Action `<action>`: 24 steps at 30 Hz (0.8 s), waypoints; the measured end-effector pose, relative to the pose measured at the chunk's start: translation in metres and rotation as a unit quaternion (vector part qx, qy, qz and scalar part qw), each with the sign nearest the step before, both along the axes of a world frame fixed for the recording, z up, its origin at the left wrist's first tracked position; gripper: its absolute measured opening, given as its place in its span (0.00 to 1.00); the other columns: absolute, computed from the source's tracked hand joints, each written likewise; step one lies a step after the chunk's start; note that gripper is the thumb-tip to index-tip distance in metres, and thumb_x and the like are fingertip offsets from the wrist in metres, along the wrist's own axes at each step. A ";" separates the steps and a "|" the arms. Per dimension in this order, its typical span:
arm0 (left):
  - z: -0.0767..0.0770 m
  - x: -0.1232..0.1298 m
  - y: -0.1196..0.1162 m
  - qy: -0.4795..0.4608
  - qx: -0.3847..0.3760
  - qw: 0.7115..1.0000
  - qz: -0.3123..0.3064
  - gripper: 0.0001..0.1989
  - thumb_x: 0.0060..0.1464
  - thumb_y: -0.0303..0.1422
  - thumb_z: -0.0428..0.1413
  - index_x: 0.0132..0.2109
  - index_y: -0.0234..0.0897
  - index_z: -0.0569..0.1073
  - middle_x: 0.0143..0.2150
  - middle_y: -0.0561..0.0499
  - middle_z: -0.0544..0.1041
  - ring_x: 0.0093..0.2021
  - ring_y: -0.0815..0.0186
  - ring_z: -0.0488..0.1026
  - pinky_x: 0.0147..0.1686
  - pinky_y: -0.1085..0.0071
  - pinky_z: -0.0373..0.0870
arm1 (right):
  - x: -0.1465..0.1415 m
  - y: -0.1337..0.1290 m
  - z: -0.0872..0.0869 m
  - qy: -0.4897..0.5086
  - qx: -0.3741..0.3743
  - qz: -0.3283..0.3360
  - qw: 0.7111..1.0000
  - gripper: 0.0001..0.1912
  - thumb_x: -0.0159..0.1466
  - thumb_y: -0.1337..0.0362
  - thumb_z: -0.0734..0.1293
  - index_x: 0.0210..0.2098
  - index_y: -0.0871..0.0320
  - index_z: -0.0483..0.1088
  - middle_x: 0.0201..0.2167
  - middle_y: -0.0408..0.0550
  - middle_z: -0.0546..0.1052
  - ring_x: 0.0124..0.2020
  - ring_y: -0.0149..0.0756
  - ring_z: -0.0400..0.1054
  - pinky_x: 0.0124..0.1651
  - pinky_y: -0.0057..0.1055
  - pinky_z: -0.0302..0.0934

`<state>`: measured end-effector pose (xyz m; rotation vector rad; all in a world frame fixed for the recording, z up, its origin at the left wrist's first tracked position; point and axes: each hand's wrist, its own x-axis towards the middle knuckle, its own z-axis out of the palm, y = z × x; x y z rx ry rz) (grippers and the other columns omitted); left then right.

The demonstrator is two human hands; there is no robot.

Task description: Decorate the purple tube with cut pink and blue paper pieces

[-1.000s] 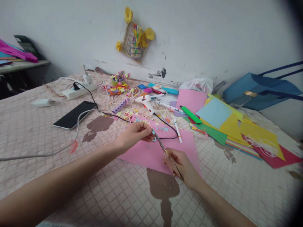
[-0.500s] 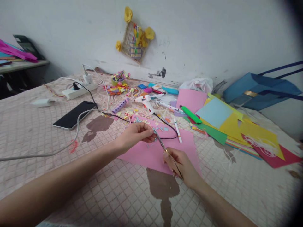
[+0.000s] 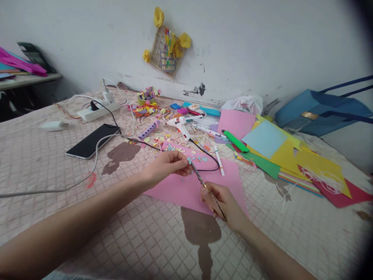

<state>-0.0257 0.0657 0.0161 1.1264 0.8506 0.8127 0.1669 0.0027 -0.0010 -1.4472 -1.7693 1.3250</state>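
Note:
My left hand (image 3: 174,165) pinches a small light-blue paper piece (image 3: 189,160) between thumb and fingers. Wrapped around the handles of a pair of scissors (image 3: 198,177) is my right hand (image 3: 218,200); the blades point up and left and meet the blue piece at the left fingertips. Both hands are above a pink sheet (image 3: 186,194) lying on the patterned tablecloth. Light-blue scraps (image 3: 204,158) lie on the sheet just beyond the hands.
Beyond the hands are a white glue gun (image 3: 182,128), a purple tube (image 3: 149,130) and a white marker (image 3: 219,161). Left are a dark tablet (image 3: 92,140), cables and a power strip (image 3: 97,111). Coloured paper (image 3: 264,138), a green marker (image 3: 235,141) and a blue bag (image 3: 317,111) are right.
Both hands stay in nearly the same place. The blue piece shows slightly more at the left fingertips, beside the scissor blades.

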 end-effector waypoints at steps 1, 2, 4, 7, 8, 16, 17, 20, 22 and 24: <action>0.000 0.000 0.000 -0.002 -0.004 1.000 -0.002 0.09 0.48 0.33 0.58 0.31 0.31 0.68 0.30 0.47 0.77 0.31 0.69 0.74 0.36 0.70 0.69 | 0.000 0.000 0.000 0.001 -0.001 0.000 1.000 0.22 0.59 0.45 0.57 0.22 0.58 0.58 0.15 0.36 0.56 0.15 0.24 0.50 0.16 0.23 0.45; 0.000 -0.001 0.001 -0.004 -0.008 1.000 -0.005 0.09 0.48 0.33 0.58 0.31 0.31 0.68 0.30 0.47 0.77 0.31 0.69 0.74 0.36 0.70 0.68 | 0.000 0.000 0.001 0.002 -0.001 0.000 1.000 0.22 0.59 0.45 0.57 0.22 0.58 0.57 0.15 0.36 0.55 0.15 0.24 0.50 0.16 0.23 0.45; 0.000 -0.001 0.002 -0.010 -0.017 1.000 -0.012 0.09 0.48 0.33 0.59 0.31 0.31 0.68 0.30 0.47 0.77 0.31 0.70 0.74 0.36 0.70 0.68 | 0.000 0.000 0.001 0.001 0.005 0.003 1.000 0.22 0.59 0.45 0.57 0.22 0.58 0.57 0.15 0.36 0.55 0.15 0.24 0.50 0.16 0.23 0.44; 0.000 -0.002 0.003 -0.020 -0.026 0.999 -0.021 0.10 0.47 0.33 0.59 0.31 0.31 0.68 0.30 0.47 0.77 0.30 0.70 0.74 0.36 0.71 0.68 | 0.001 0.000 -0.001 -0.004 0.020 0.008 1.000 0.22 0.60 0.46 0.56 0.21 0.57 0.57 0.15 0.36 0.55 0.15 0.24 0.50 0.16 0.23 0.44; 0.000 -0.003 0.003 -0.021 -0.027 0.999 -0.022 0.10 0.47 0.33 0.59 0.31 0.30 0.68 0.30 0.48 0.77 0.30 0.70 0.74 0.36 0.71 0.68 | 0.001 0.000 -0.001 -0.004 0.024 0.010 1.000 0.22 0.60 0.46 0.56 0.21 0.57 0.56 0.16 0.36 0.55 0.15 0.24 0.49 0.17 0.23 0.44; -0.001 -0.004 0.006 -0.006 -0.027 0.999 -0.024 0.09 0.47 0.32 0.59 0.31 0.30 0.69 0.30 0.47 0.77 0.30 0.70 0.74 0.36 0.70 0.68 | 0.002 0.001 -0.004 -0.008 0.041 0.009 0.999 0.21 0.61 0.49 0.57 0.21 0.57 0.55 0.15 0.37 0.55 0.16 0.24 0.49 0.17 0.23 0.44; -0.001 -0.004 0.006 -0.006 -0.027 0.999 -0.025 0.09 0.47 0.32 0.59 0.31 0.30 0.69 0.30 0.47 0.77 0.30 0.70 0.74 0.36 0.70 0.68 | 0.002 0.001 -0.004 -0.010 0.042 0.009 0.999 0.21 0.61 0.49 0.57 0.20 0.57 0.55 0.15 0.36 0.55 0.16 0.24 0.49 0.17 0.23 0.43; -0.001 -0.004 0.007 -0.006 -0.026 0.999 -0.027 0.08 0.48 0.32 0.58 0.31 0.30 0.69 0.30 0.47 0.77 0.31 0.70 0.74 0.36 0.70 0.68 | 0.002 0.001 -0.005 -0.014 0.043 0.009 0.999 0.21 0.61 0.49 0.57 0.20 0.57 0.55 0.15 0.36 0.55 0.16 0.24 0.49 0.17 0.23 0.43; -0.001 -0.005 0.007 -0.006 -0.024 0.999 -0.028 0.09 0.47 0.32 0.58 0.31 0.31 0.69 0.30 0.47 0.77 0.31 0.70 0.74 0.36 0.70 0.68 | 0.002 0.001 -0.005 -0.013 0.044 0.008 0.999 0.21 0.61 0.48 0.57 0.20 0.57 0.55 0.15 0.36 0.55 0.16 0.24 0.49 0.17 0.23 0.43; -0.002 -0.005 0.006 -0.009 -0.023 0.999 -0.029 0.09 0.47 0.33 0.59 0.31 0.31 0.68 0.31 0.47 0.77 0.31 0.70 0.74 0.36 0.70 0.68 | 0.002 0.001 -0.004 -0.011 0.045 0.007 0.999 0.21 0.60 0.48 0.57 0.20 0.57 0.55 0.15 0.36 0.55 0.16 0.24 0.49 0.17 0.23 0.43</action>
